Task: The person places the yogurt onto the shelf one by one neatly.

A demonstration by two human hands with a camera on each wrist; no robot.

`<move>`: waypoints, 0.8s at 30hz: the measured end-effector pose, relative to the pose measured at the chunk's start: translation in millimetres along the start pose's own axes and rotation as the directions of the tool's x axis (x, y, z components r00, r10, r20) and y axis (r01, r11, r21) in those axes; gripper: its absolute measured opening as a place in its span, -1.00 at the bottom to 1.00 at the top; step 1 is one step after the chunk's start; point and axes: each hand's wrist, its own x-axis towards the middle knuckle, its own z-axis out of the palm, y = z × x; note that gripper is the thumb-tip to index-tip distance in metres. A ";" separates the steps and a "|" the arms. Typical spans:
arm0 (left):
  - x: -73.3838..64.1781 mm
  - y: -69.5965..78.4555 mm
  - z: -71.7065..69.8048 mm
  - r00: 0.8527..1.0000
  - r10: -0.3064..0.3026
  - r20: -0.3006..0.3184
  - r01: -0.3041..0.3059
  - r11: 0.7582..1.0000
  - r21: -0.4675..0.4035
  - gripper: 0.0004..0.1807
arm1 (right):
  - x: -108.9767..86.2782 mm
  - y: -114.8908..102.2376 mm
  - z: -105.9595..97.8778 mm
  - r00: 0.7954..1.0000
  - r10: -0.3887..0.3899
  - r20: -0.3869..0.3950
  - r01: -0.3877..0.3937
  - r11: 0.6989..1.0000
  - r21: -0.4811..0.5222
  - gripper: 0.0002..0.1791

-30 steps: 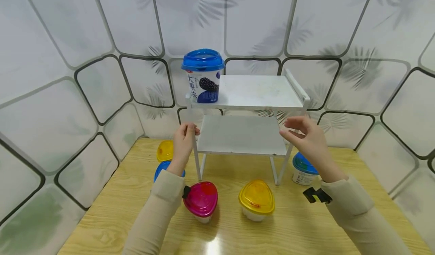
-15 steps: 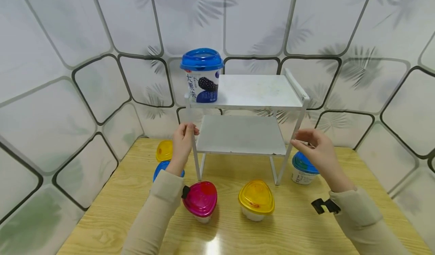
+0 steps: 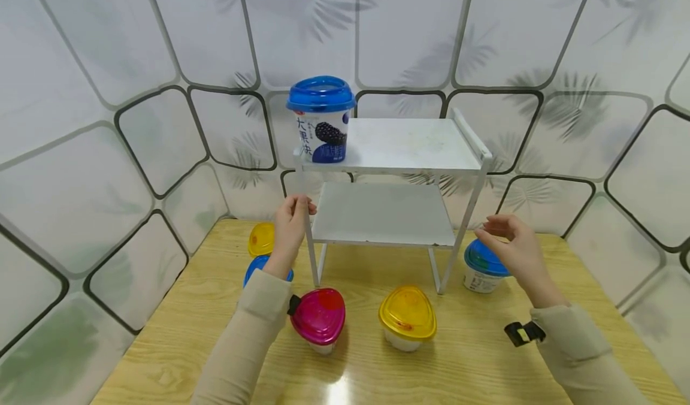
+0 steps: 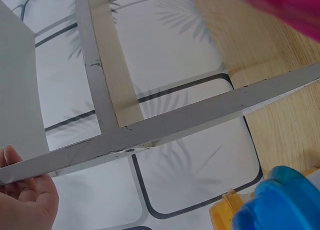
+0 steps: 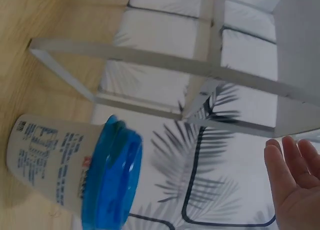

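Note:
My left hand (image 3: 288, 234) grips the left front leg of a white two-tier shelf rack (image 3: 383, 213); in the left wrist view its fingers (image 4: 42, 187) curl round the bar. Off to the right, my right hand (image 3: 516, 252) hangs in the air with loosely bent fingers and nothing in them. Just beyond it, overlapped by the hand in the head view, a yogurt cup with a blue lid (image 3: 481, 270) stands upright on the table; the right wrist view shows its printed side (image 5: 55, 160). Another blue-lidded cup with a blackberry picture (image 3: 322, 123) stands on the top tier's left end.
A pink-lidded cup (image 3: 319, 318) and a yellow-lidded cup (image 3: 406, 315) stand before the rack on the wooden table (image 3: 226, 345). Left of the rack are another yellow lid (image 3: 262, 239) and a blue lid (image 3: 257, 267), partly hidden by my left arm. A patterned backdrop (image 3: 409, 27) encloses the table.
My right hand has moved right and down, away from the rack's right front leg towards the blue-lidded cup beside it. The left hand keeps its grip, and the cups have not moved.

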 end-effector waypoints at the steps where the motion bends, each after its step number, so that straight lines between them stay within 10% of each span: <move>1: 0.0 0.6 -0.3 1.000 0.000 0.003 0.000 1.000 -0.003 -0.71 | 0.8 2.7 -0.4 1.000 0.013 -0.001 -0.013 1.000 -0.012 -0.47; 10: -10.1 26.7 -0.1 1.000 0.019 0.017 -0.019 1.000 0.004 -0.74 | 9.3 26.7 1.6 0.993 0.112 -0.027 -0.114 0.985 -0.127 -0.40; 24: -10.2 26.6 -0.5 0.999 0.028 0.023 -0.028 1.000 0.010 -0.70 | 15.0 69.9 17.0 0.991 0.137 0.003 -0.126 0.923 -0.362 -0.28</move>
